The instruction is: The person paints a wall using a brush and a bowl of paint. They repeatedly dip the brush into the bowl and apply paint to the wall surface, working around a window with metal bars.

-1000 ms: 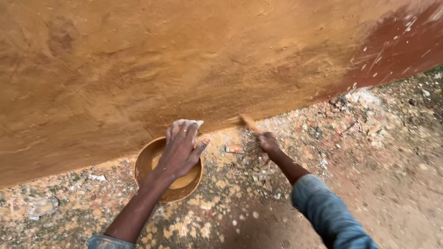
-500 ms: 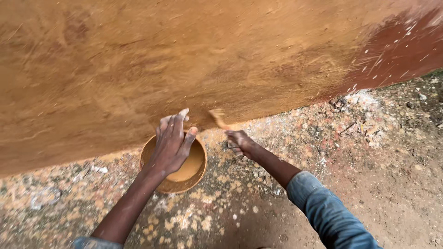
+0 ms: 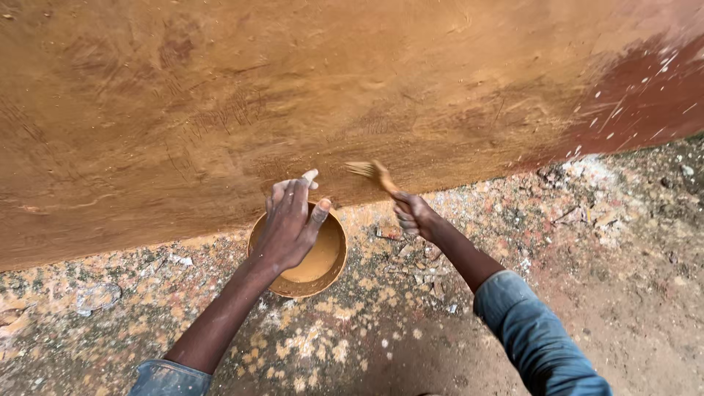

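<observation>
Left hand [image 3: 292, 224] open, fingers spread, hovering over round bowl [image 3: 299, 257] — bowl on ground at wall [image 3: 220, 110] base, holding ochre paste. Right hand [image 3: 414, 215] closed around brush [image 3: 372, 174] — bristles at wall.

left hand [image 3: 292, 224] over bowl [image 3: 331, 253] | right hand [image 3: 414, 215] gripping brush [image 3: 372, 173] | ochre wall [image 3: 220, 95]

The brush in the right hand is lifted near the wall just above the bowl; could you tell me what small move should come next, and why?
Probably press the brush onto the wall and stroke along its lower edge. The right hand holds it with bristles raised at the wall's base, clear of the bowl of ochre paint, which the left hand steadies from above.
</observation>
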